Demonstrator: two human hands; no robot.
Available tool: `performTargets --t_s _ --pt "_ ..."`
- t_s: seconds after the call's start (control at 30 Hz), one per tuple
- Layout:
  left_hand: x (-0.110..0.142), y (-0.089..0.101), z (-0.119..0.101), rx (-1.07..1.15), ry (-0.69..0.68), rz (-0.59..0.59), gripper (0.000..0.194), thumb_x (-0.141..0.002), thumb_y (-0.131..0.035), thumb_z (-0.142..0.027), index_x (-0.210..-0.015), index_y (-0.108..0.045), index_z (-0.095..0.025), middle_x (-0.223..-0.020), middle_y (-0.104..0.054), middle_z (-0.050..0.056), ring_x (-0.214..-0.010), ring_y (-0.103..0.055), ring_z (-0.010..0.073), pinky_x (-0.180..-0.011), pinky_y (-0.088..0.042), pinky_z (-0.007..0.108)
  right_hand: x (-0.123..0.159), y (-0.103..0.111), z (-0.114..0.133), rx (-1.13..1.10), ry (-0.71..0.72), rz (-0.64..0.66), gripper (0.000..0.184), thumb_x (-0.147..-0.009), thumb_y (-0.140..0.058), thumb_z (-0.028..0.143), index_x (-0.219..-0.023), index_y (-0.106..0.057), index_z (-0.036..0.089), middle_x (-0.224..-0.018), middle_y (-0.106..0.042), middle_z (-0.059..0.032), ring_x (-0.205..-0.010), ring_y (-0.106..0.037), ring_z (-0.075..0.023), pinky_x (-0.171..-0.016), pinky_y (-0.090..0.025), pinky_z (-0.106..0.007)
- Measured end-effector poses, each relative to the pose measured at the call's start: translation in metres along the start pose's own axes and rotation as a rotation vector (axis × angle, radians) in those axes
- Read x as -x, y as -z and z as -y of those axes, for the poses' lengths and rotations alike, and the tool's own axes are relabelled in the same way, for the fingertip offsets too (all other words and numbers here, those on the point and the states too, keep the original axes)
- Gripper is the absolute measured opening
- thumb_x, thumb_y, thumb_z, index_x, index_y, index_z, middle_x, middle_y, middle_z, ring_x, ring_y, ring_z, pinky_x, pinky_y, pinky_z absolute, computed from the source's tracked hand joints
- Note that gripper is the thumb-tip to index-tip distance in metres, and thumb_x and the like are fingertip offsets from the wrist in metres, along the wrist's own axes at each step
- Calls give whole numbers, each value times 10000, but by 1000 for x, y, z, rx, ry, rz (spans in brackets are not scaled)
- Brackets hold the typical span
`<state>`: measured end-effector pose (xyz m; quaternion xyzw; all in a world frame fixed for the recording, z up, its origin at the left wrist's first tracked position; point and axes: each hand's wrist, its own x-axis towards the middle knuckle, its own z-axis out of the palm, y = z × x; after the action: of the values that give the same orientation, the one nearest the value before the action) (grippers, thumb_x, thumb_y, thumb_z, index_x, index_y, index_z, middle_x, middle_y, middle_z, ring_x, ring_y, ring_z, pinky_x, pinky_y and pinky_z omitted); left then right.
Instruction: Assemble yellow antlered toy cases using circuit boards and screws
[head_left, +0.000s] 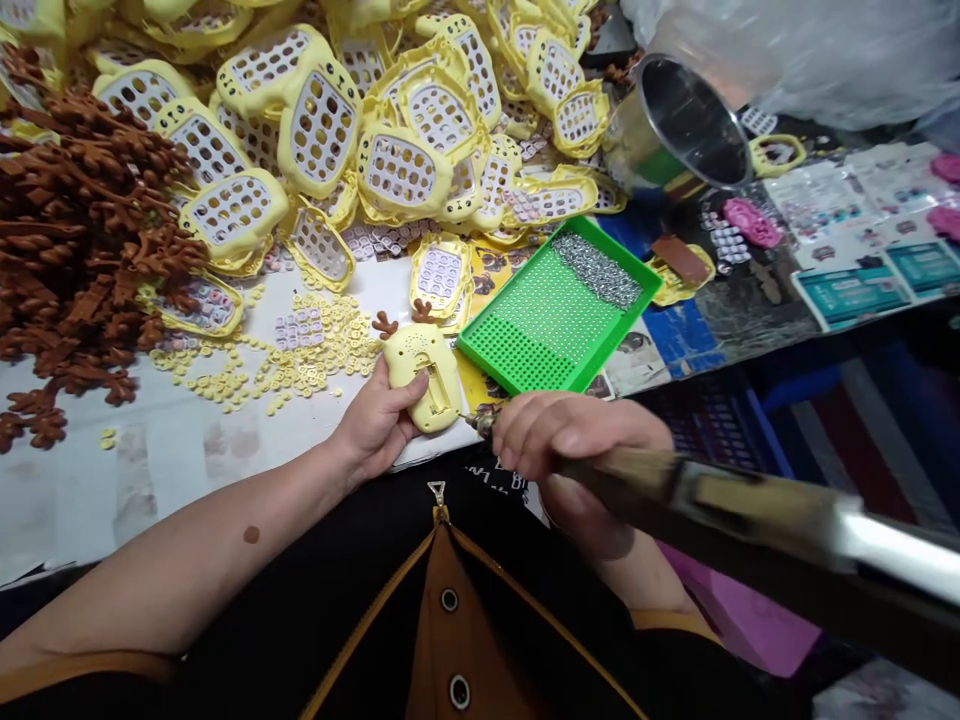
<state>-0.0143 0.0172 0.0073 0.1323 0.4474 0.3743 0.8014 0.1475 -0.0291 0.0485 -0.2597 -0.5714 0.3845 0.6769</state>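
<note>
My left hand (379, 420) is closed around a yellow toy phone (405, 355) with small brown antlers, its back and battery recess facing up. My right hand (577, 435) grips a long power screwdriver (675, 485), whose tip reaches the lower right corner of the toy; I cannot tell if it sits in a screw. Just beyond the hands lies a green tray (517, 375) with a perforated bottom and a heap of small silver screws (600, 270). Behind the held toy rests a yellow shell (441, 275) with a white keypad.
Yellow shells (322, 125) are piled across the back, with brown antler pieces (82, 230) heaped at left. Small yellow parts (322, 340) lie scattered in front. A metal pot (675, 125) stands tilted at back right, near printed sheets (855, 290) and a pink piece (752, 222).
</note>
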Motion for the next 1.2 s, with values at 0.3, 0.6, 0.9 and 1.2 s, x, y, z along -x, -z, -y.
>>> performTargets --t_s 0.3,0.6,0.9,1.2 --pt "0 -3 -4 -40 27 -32 514 -759 -722 -130 -1196 -529 -322 -1221 -645 13 -1128 -624 242 -985 -488 558 -15 76 -15 453 200 -436 147 -761 -674 310 -891 -603 310 -542 -486 75 -431 -501 -147 -461 -464 -326" --pt "-1 -4 -5 -60 32 -34 551 -754 -729 -143 -1222 -512 -337 -1271 -628 15 -1158 -613 236 -994 -492 520 -17 91 -33 465 198 -479 167 -770 -660 351 -902 -592 276 -540 -445 80 -442 -501 -130 -478 -462 -303" --pt "-2 -1 -3 -50 25 -9 521 -756 -730 -148 -1201 -528 -330 -1239 -645 8 -1128 -630 217 -1003 -491 484 -19 93 -40 403 196 -408 166 -767 -671 303 -926 -623 284 -537 -480 81 -435 -486 -111 -459 -459 -275" --pt "-1 -5 -1 -7 9 -38 541 -774 -712 -132 -1230 -510 -342 -1197 -649 2 -1051 -647 201 -968 -510 522 -17 65 -12 252 140 -449 124 -771 -657 247 -886 -621 275 -552 -510 56 -474 -484 -141 -495 -446 -314"
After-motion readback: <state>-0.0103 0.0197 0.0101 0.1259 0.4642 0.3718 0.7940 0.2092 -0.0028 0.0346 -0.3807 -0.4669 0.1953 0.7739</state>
